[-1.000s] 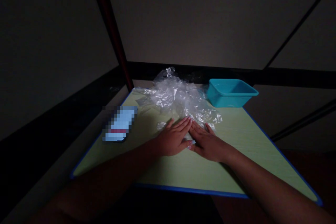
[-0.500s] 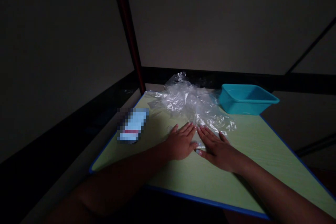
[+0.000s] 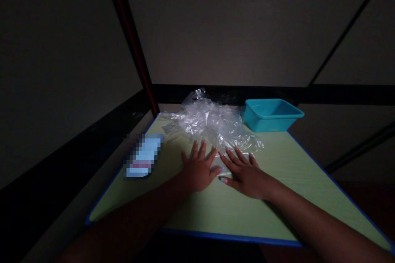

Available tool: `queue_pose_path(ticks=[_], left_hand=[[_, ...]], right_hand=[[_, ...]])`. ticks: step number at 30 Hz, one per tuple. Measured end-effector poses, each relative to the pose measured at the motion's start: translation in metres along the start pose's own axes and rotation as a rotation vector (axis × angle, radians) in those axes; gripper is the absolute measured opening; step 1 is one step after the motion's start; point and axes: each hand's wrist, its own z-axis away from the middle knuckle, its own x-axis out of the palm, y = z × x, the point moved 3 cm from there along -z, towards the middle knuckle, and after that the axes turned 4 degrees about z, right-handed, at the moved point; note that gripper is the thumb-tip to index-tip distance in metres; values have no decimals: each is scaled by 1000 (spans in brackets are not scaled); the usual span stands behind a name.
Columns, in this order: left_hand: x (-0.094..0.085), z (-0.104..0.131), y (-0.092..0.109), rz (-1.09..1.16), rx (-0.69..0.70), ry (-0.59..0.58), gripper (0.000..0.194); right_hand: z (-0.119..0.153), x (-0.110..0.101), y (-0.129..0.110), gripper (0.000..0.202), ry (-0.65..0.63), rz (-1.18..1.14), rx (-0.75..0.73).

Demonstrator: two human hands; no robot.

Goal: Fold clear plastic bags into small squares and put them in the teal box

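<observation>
Clear plastic sheet [image 3: 226, 169], flat on the bench [image 3: 296, 164], under and between both hands. Visible near and far edges run crosswise; long axis looks left-right, ends partly hidden, so full extent can't be told. Left fingers [image 3: 211, 156] spread wide, palm down, pointing away; thumb over sheet. Right fingers [image 3: 228, 162] also fanned, palm down, angled away and leftward, across sheet. Neither set grips anything; the thumbs point at each other, apart. How hard they press, can't tell.

Just past the fingertips: crumpled plastic heap [image 3: 206, 119], thin, shiny, wrinkled film, irregular mound. Beyond and right of right fingers: turquoise bin [image 3: 268, 124], smooth, rectangular, flared walls, rim up. Left of left fingers: pixelated phone [image 3: 143, 156], slim slab, lit screen, long axis slanting away rightward. Bench top pale green, faint grain, blue edging.
</observation>
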Motion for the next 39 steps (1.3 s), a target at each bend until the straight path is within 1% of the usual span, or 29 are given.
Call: queue_pose_path(ticks=[2, 4, 7, 10, 12, 15, 17, 18, 20, 23, 25, 26, 29, 33, 36, 39], left_hand=[[-4, -3, 1, -22, 29, 71, 69], [-10, -5, 2, -21, 80, 147, 68], [-18, -6, 4, 9, 169, 259, 61], [-23, -6, 5, 49, 286, 384, 51], [-25, -5, 5, 111, 372, 454, 45], [-27, -6, 6, 319, 439, 505, 35], [-29, -8, 3, 558, 405, 483, 28], [-29, -11, 1, 705, 350, 454, 24], [-27, -16, -5, 1044, 193, 378, 21], [-26, -24, -14, 1563, -15, 267, 28], [-26, -28, -18, 1831, -118, 181, 36], [-26, -29, -20, 1930, -165, 137, 40], [-29, -30, -23, 2107, -240, 49, 48], [-32, -29, -25, 2205, -240, 19, 49], [-34, -28, -24, 2249, -233, 17, 49], [-36, -27, -24, 2260, -249, 55, 49]], right_hand=[[0, -3, 1, 79, 33, -25, -12], [-1, -8, 4, 77, 106, -56, -11], [-2, -18, 13, 70, 281, -107, 12], [-2, -30, 21, 56, 469, -144, 38], [-1, -35, 24, 45, 549, -167, 48], [-2, -39, 27, 32, 599, -205, 41], [-3, -40, 29, 26, 626, -230, 47], [-3, -39, 30, 24, 645, -248, 53], [-5, -38, 33, 20, 682, -302, 57], [-7, -36, 37, 19, 712, -435, 48], [-9, -35, 39, 19, 710, -556, 39], [-10, -35, 39, 19, 708, -625, 33], [-12, -36, 40, 24, 692, -876, 3], [-11, -38, 38, 30, 620, -1194, -31], [-8, -41, 36, 29, 578, -1389, -32], [-5, -43, 36, 23, 549, -1639, -57]])
